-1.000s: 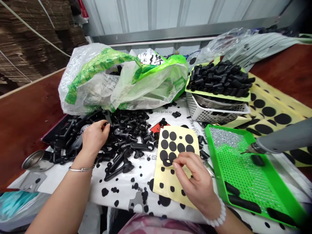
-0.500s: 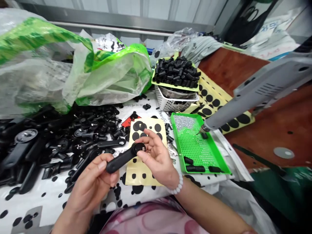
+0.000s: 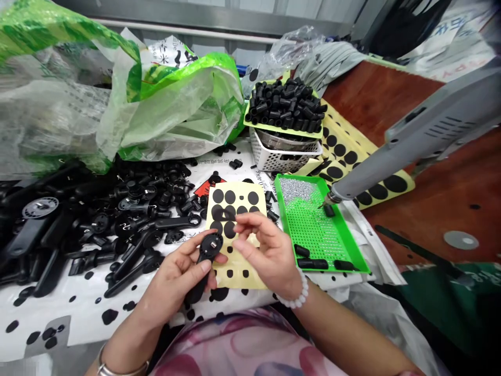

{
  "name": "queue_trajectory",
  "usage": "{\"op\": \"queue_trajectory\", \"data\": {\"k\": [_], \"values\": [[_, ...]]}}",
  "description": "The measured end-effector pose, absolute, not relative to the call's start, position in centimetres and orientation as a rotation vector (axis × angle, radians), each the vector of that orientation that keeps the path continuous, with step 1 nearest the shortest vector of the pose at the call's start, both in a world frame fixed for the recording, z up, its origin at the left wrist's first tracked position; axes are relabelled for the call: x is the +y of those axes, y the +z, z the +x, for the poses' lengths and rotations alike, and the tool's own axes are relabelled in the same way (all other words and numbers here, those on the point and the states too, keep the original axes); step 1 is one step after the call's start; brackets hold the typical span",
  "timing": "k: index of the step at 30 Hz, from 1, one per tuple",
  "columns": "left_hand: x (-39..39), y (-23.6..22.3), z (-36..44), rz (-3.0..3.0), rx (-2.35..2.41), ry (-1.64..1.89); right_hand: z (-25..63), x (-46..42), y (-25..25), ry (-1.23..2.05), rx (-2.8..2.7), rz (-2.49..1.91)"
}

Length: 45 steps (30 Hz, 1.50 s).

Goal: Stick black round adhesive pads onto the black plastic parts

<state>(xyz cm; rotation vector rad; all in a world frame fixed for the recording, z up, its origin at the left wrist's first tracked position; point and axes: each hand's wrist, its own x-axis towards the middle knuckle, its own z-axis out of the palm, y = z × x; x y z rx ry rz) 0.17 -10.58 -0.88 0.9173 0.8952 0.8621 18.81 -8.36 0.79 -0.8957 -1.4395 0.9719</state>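
In my left hand (image 3: 172,279) is a black plastic crank handle (image 3: 210,245), its round head facing up and its arm running down into my fingers. A small metal piece shows at the middle of that head. My right hand (image 3: 272,253) is just to the right, holding a thin black ring-shaped sticker (image 3: 225,214) at its fingertips; the exact grip is partly hidden. Below both hands lies a yellow backing sheet (image 3: 235,280) with round black stickers on it.
Black handles and small parts (image 3: 141,224) are heaped at left. A green tray (image 3: 284,224) holds metal bits and black pieces. A grey powered screwdriver (image 3: 395,151) reaches over it. Behind stand a white basket (image 3: 270,156), black sleeves (image 3: 285,104) and plastic bags (image 3: 176,115).
My left hand has shifted right and turned the crank handle steeper, its round head now facing up. My right hand has let go of the handle's head and moved right, still with the sticker.
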Motion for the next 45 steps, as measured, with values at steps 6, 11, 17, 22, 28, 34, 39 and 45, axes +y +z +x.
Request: {"op": "queue_trajectory", "data": {"k": [6, 11, 17, 22, 28, 34, 39, 45], "values": [[-10.3, -1.1, 0.7, 0.863, 0.939, 0.887, 19.1, -7.8, 1.0, 1.229, -1.140, -0.958], [-10.2, -0.5, 1.1, 0.933, 0.986, 0.890, 18.5, -8.2, 1.3, 1.422, -1.163, -0.992], [-10.6, -0.1, 0.7, 0.998, 0.943, 0.935, 18.3, -8.2, 1.5, 1.452, -1.198, -1.027], [-10.7, -0.5, 0.6, 1.017, 0.911, 0.934, 18.1, -8.3, 1.3, 1.431, -1.201, -1.034], [-10.9, -0.5, 0.7, 1.024, 0.898, 0.928, 18.1, -8.4, 0.8, 1.403, -1.210, -1.055], [-10.8, -0.3, 0.9, 1.051, 0.947, 0.920, 18.0, -8.4, 0.5, 1.389, -1.222, -1.064], [-10.8, -0.2, 1.1, 1.051, 0.982, 0.914, 17.9, -8.5, 0.1, 1.370, -1.234, -1.063], [-10.7, -0.2, 1.3, 1.009, 1.024, 0.924, 17.8, -8.4, -0.2, 1.392, -1.196, -1.073]]}}
